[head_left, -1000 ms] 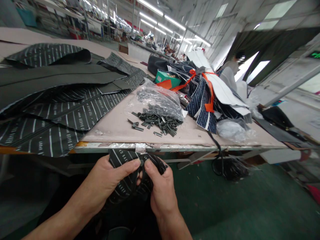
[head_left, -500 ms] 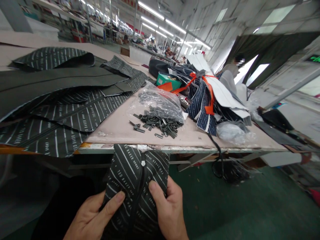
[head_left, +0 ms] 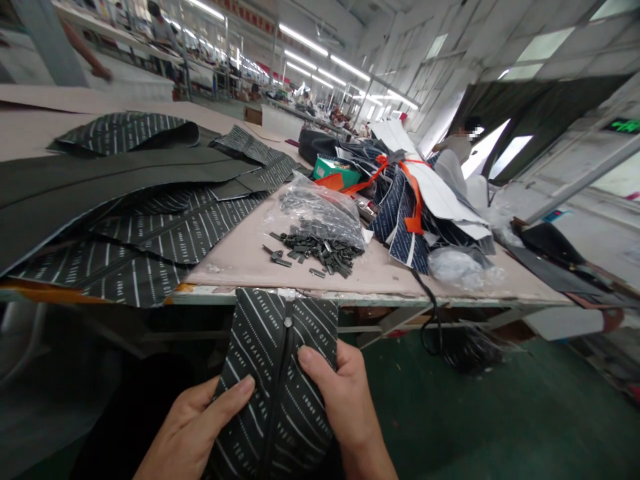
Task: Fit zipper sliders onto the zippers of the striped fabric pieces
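A dark printed fabric piece (head_left: 273, 353) with white lettering and a zipper down its middle is held upright in front of the table edge. A small metal zipper pull (head_left: 288, 322) shows near its top. My left hand (head_left: 200, 420) grips the left side, thumb on the front. On the right side, my right hand (head_left: 340, 387) pinches the fabric with its thumb near the zipper. Fingers behind the fabric are mostly hidden. Loose dark zipper pulls (head_left: 325, 252) lie on the table beyond, spilling from a clear plastic bag (head_left: 320, 207).
Dark printed fabric panels (head_left: 150, 227) cover the table's left side. A navy fabric bundle (head_left: 400, 207) tied with orange strips and a green box (head_left: 335, 172) stand at the back. A crumpled plastic bag (head_left: 463, 267) lies right. Another person's arm (head_left: 85, 50) shows upper left.
The view has shifted slightly. Both hands still hold the fabric, which appears a little more to the right. Another person's arm has come into view at the upper left.
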A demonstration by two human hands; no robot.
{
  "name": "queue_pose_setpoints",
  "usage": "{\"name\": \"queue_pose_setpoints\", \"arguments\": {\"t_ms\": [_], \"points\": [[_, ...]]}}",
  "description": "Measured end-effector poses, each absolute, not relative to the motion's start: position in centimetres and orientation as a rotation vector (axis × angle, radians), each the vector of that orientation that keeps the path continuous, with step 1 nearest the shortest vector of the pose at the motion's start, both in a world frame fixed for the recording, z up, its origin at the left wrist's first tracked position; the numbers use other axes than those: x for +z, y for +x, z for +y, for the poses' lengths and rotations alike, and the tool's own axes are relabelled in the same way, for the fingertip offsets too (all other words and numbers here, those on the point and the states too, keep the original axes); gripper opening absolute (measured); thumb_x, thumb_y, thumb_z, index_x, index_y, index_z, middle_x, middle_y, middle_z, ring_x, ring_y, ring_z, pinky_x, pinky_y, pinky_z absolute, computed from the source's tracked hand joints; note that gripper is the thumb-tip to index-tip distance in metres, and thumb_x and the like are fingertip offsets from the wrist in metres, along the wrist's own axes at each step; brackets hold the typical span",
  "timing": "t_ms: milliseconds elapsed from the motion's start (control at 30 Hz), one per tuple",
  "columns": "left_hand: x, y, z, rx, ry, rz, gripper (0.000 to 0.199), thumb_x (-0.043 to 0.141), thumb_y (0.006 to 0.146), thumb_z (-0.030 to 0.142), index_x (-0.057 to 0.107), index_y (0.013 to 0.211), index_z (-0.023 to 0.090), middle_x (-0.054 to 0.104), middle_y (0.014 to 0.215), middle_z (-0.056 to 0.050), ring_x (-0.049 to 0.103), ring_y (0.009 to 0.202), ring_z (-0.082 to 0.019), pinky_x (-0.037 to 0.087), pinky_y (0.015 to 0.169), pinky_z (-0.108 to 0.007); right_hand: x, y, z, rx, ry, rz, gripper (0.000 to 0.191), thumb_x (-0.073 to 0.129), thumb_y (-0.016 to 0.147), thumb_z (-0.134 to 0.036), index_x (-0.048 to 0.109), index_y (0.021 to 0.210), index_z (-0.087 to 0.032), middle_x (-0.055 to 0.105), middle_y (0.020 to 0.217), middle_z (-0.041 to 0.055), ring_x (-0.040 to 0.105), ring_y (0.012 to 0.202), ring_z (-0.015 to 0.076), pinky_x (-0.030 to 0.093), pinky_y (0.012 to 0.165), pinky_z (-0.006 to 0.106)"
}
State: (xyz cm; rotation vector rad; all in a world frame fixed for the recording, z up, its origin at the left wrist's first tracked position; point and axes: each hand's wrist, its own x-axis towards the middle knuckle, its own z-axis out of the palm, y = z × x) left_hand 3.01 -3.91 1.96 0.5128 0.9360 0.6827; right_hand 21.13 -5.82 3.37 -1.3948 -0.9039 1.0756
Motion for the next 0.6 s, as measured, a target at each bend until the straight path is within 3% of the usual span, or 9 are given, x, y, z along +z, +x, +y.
{"name": "queue_pose_setpoints", "arguments": {"t_ms": [233,400,600], "points": [[4.3,3.9,-2.8,0.746,0.601,0.922,0.029,0.089,0.073,0.045,0.086,0.09,0.022,0.087,0.082,-0.006,0.081,0.078,-0.031,0.065,0.072,-0.034,6.5,21.9,-3.9,1.082,-1.294,-1.004,0.02,0.074,0.078,-0.034,0.074,0.074,-0.015,0.066,0.069,0.0,0.053,0.065,0.0157,0.046,0.065,0.028],[2.9,3.7,-4.1,0.724,0.525,0.937,0.027,0.089,0.073,0.046,0.085,0.085,0.021,0.087,0.079,-0.007,0.081,0.072,-0.031,0.066,0.075,-0.039,4.7,21.9,-4.8,1.109,-1.338,-0.951,0.024,0.074,0.078,-0.035,0.067,0.067,-0.016,0.06,0.06,-0.0025,0.047,0.057,0.0129,0.04,0.056,0.025],[3.8,4.0,-2.1,0.785,0.596,0.989,0.02,0.087,0.076,0.036,0.083,0.086,0.019,0.087,0.083,-0.008,0.081,0.071,-0.029,0.066,0.069,-0.036,4.0,21.6,-2.9,0.927,-1.375,-0.956,0.022,0.071,0.079,-0.036,0.07,0.07,-0.016,0.065,0.063,-0.0018,0.053,0.059,0.015,0.045,0.06,0.027]]}}
